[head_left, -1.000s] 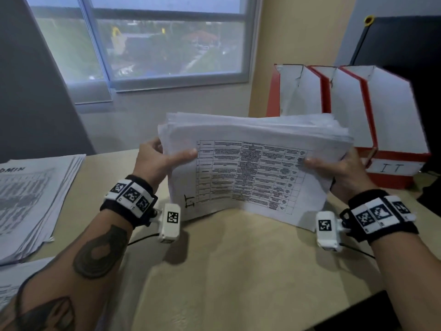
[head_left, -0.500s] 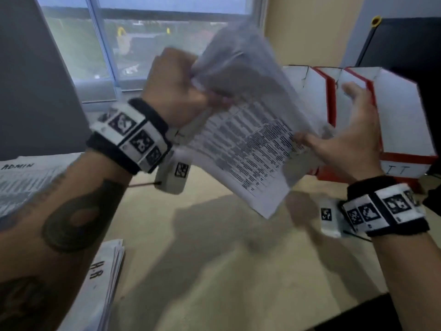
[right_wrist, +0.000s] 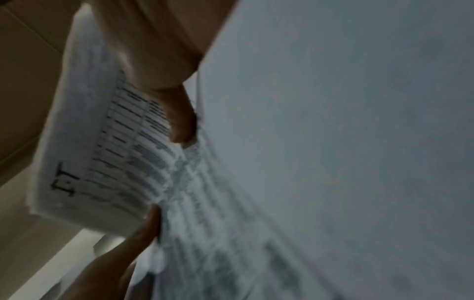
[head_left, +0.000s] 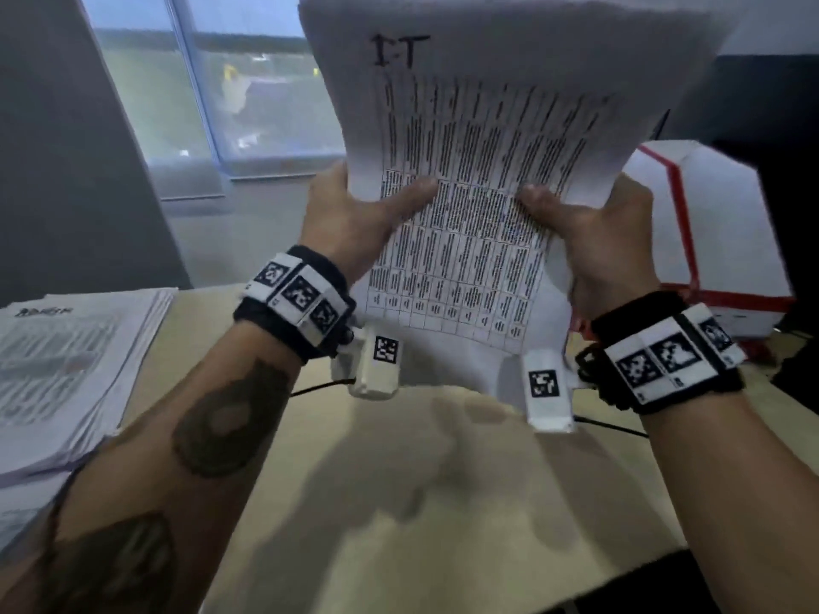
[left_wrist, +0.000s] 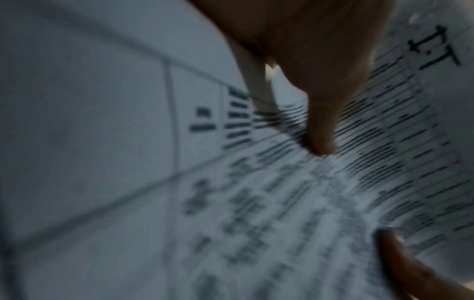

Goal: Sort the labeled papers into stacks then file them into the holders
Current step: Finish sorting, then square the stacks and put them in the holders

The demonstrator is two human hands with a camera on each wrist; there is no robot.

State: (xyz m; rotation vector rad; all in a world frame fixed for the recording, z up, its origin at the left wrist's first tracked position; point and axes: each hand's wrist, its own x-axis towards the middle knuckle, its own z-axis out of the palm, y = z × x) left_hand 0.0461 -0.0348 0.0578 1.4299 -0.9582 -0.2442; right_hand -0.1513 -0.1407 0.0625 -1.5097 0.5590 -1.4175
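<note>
Right now I hold the IT stack (head_left: 478, 179) upright in the air, well above the desk (head_left: 399, 502), with its handwritten "IT" label at the top and facing me. My left hand (head_left: 354, 214) grips the stack's lower left edge, thumb pressed across the printed table on the front sheet; my right hand (head_left: 607, 232) grips the lower right edge the same way. Both hands are closed firmly on the paper, fingers behind (hidden by the sheets), thumbs in front. The stack bows slightly between them.

Far right on the desk stands a white holder (head_left: 709, 223) with red trim, partly hidden behind the stack. Any label on it is too blurred to read. At the near left lies a second stack (head_left: 75, 370), flat on the desk.

Sorting looks finished for this pile, so I judge the step in hand to be filing it. The next move calls for carrying the stack right and far, turning it so a narrow edge leads, and lowering it into the holder's open top without loose sheets catching on the rim.
</note>
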